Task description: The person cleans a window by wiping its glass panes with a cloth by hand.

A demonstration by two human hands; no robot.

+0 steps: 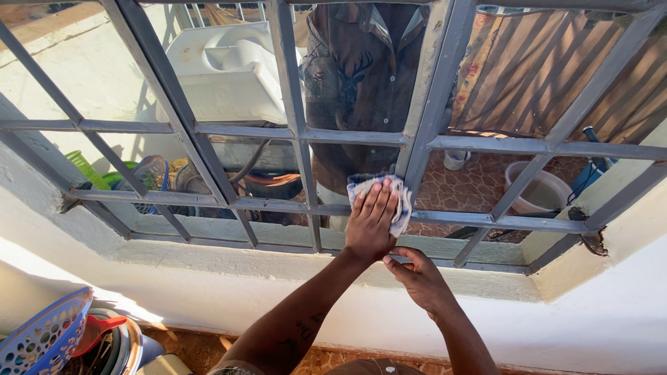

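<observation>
My left hand lies flat, fingers together, pressing a white and blue cloth against a lower glass pane of the window. The window has grey metal bars. The cloth sits just right of a vertical bar and above the bottom rail. My right hand rests lower, on the pale window sill, with fingers loosely curled and nothing in it. A brown shirt shows in the pane above the cloth; I cannot tell whether it is a reflection.
Beyond the glass are a white basin, a green basket, a blue basket, a pale bucket and a striped sheet. Inside, at lower left, a blue perforated basket and a red scoop stand by the white wall.
</observation>
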